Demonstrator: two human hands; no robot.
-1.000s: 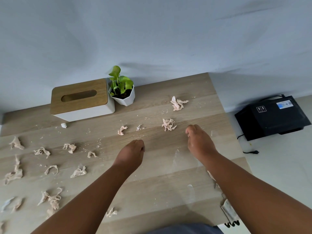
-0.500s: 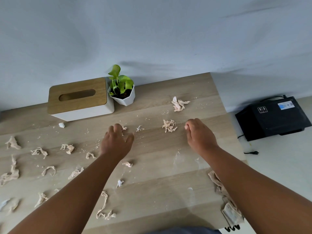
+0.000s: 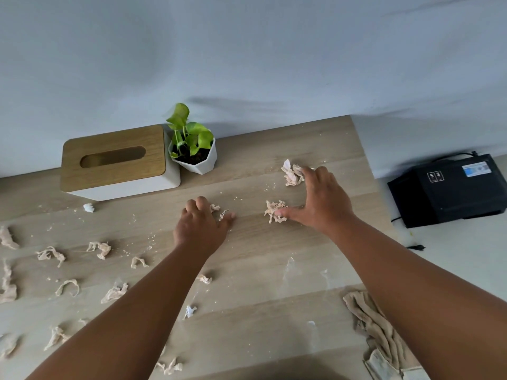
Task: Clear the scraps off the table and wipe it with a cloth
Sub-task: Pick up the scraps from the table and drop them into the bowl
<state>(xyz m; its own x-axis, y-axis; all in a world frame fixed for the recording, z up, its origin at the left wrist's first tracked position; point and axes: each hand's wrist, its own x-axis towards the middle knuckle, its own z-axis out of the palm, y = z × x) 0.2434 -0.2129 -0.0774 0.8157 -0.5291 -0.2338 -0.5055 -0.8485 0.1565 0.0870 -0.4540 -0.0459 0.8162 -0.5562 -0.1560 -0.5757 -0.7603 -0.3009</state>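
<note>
Both our hands spread flat, gripping nothing: left hand (image 3: 201, 229) over small scraps (image 3: 219, 212) before the plant pot (image 3: 196, 160), right hand (image 3: 321, 204) bracketing two clumps (image 3: 274, 211) rightward. We should rake them together before pinching.

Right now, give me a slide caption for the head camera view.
Both hands reach over scattered scraps on the wooden table: left hand beside small bits, right hand spread between two clumps, cloth waiting at the edge.

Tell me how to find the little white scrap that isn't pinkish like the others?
Find the tissue box with the wooden lid at the back of the table. Just in front of its left corner lies one small white scrap, brighter than the beige ones.
</note>
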